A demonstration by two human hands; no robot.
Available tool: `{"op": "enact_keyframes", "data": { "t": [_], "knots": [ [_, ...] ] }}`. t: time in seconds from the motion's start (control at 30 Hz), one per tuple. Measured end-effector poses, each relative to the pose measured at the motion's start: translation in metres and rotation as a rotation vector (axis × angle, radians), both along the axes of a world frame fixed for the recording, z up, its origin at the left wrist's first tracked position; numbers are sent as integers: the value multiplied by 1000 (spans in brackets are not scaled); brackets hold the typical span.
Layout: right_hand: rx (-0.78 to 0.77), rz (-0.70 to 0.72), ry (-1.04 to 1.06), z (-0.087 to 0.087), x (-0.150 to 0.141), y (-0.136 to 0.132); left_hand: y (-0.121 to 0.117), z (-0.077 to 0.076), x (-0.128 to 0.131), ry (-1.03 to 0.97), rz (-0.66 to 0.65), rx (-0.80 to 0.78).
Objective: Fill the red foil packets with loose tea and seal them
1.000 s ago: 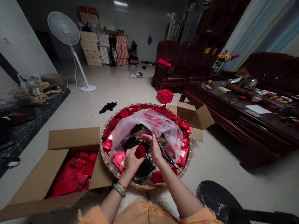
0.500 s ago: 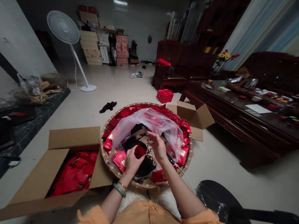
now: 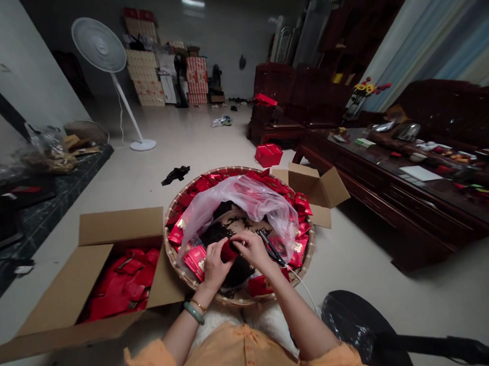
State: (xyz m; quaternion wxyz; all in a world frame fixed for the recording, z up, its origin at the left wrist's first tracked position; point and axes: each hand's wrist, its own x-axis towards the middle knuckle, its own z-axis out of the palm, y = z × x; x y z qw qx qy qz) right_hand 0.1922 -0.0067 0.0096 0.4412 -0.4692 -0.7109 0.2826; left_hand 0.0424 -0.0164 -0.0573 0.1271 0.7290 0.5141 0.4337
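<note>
My left hand (image 3: pixel 214 266) holds a small red foil packet (image 3: pixel 227 251) upright over the round woven bamboo basket (image 3: pixel 243 298). The fingers of my right hand (image 3: pixel 254 250) pinch the packet's top edge from the right. Beneath my hands lies a heap of dark loose tea leaves (image 3: pixel 233 275), partly hidden by them. A clear plastic bag (image 3: pixel 233 206) drapes over the basket's far half. Many red packets (image 3: pixel 195 261) line the basket's inside edge. Right of my right hand rests a black-handled plier-like tool (image 3: pixel 271 249) with a white cord.
An open cardboard box (image 3: pixel 121 229) full of red bags stands left of the basket, and a smaller open box (image 3: pixel 319 186) behind its right side. A dark wooden table (image 3: pixel 372 175) runs along the right. A black stool edge (image 3: pixel 352 320) sits by my right knee.
My right hand has moved left and down from above the tea onto the top of the red packet. My left hand still holds the packet in about the same place.
</note>
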Motion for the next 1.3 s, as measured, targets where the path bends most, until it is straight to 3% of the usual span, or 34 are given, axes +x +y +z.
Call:
{"op": "enact_keyframes", "data": {
  "t": [0.17, 0.37, 0.47, 0.53, 0.7, 0.87, 1.0, 1.23, 1.3],
  "knots": [
    [-65, -165, 25, -13, 11, 6, 6, -6, -9, -78, 141, -96],
    [-409, -61, -534, -55, 22, -8, 17, -5, -31, -127, 332, -123],
    [-468, -93, -741, -78, 19, -17, 17, -4, -40, -115, 355, -118],
    [-434, -130, -747, -90, 17, -18, 17, -4, -43, -97, 356, -98],
    [-325, -166, -522, -109, 13, 0, 14, -2, -46, -72, 357, -71],
    [-235, -248, -439, -108, 3, 27, 11, 1, -44, -61, 350, -56],
    [-258, -198, -507, -98, -6, 41, 9, 0, -41, -82, 316, -49],
    [-273, -225, -394, -88, 9, 40, 9, -7, -35, -105, 256, -112],
    [-258, -257, -275, -79, 17, 38, 9, -8, -32, -100, 234, -107]
  ]
}}
